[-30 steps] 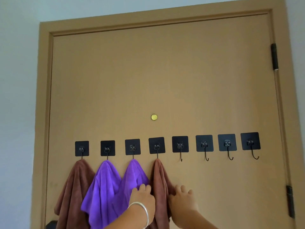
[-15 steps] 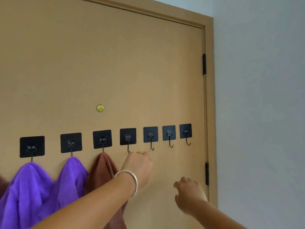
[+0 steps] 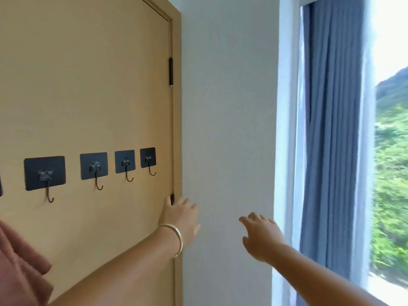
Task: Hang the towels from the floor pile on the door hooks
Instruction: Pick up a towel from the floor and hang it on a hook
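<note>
Where the brown towel [image 3: 19,268] fills the lower left corner, nearest the viewer, only a bunched fold of it shows, and the hook that carries it lies out of sight. Two bare forearms reach past it. The left hand [image 3: 181,219], with one silver bangle [image 3: 176,239] on its wrist, is raised in front of the door's hinge edge with fingers loosely spread and holding nothing; whether it touches the frame cannot be told. The right hand [image 3: 261,236] hangs before the white wall [image 3: 227,107], fingers relaxed and slightly apart, likewise holding nothing.

Beyond the hands, the tan door [image 3: 88,74] carries four fully visible black square pads in one row, each with one bare hook: first hook [image 3: 49,193], second hook [image 3: 98,183], third hook [image 3: 128,174], fourth hook [image 3: 151,168]. A sliver of a fifth pad shows at the left edge. Two dark hinges sit on the door's right edge: upper hinge [image 3: 170,71], and lower hinge [image 3: 172,198] just beside the left thumb.

Farthest off, one grey-blue curtain [image 3: 331,129] hangs beside one window [image 3: 390,151] showing green hillside. No writing or label is readable anywhere.
</note>
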The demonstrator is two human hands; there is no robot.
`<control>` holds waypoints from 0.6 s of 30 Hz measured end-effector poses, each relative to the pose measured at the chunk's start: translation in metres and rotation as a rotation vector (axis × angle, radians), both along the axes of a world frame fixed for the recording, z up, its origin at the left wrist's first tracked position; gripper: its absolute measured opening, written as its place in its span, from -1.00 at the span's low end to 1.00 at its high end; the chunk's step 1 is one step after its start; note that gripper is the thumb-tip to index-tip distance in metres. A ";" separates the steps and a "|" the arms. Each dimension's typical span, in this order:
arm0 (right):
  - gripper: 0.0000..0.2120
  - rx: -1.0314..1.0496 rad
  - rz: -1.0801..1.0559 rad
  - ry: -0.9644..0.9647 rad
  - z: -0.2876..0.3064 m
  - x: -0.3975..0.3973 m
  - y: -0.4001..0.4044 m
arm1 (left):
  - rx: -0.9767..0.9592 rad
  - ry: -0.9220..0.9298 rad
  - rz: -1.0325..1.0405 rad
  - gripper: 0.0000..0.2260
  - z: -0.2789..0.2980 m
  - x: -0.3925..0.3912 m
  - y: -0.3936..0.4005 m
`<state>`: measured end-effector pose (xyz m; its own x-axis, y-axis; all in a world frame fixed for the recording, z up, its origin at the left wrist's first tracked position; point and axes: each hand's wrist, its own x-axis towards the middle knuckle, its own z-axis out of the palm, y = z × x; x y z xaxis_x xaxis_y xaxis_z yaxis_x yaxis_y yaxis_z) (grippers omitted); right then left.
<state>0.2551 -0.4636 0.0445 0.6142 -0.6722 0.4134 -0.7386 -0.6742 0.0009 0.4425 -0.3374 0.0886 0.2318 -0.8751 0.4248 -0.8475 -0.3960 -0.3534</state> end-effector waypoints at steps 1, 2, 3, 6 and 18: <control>-0.57 0.003 -0.044 -0.006 -0.001 -0.018 -0.001 | -0.005 0.023 -0.047 -0.55 -0.003 -0.010 -0.009; -0.54 0.001 -0.086 -0.004 -0.001 -0.036 -0.002 | -0.008 0.040 -0.090 -0.52 -0.005 -0.022 -0.017; -0.51 -0.003 -0.136 0.006 -0.001 -0.057 -0.001 | -0.011 0.059 -0.144 -0.50 -0.007 -0.037 -0.027; -0.49 -0.003 -0.263 0.002 0.001 -0.117 0.004 | -0.009 0.101 -0.287 -0.44 -0.011 -0.083 -0.051; -0.41 0.022 -0.714 -0.033 -0.002 -0.367 0.052 | 0.060 0.182 -0.740 -0.39 -0.017 -0.313 -0.111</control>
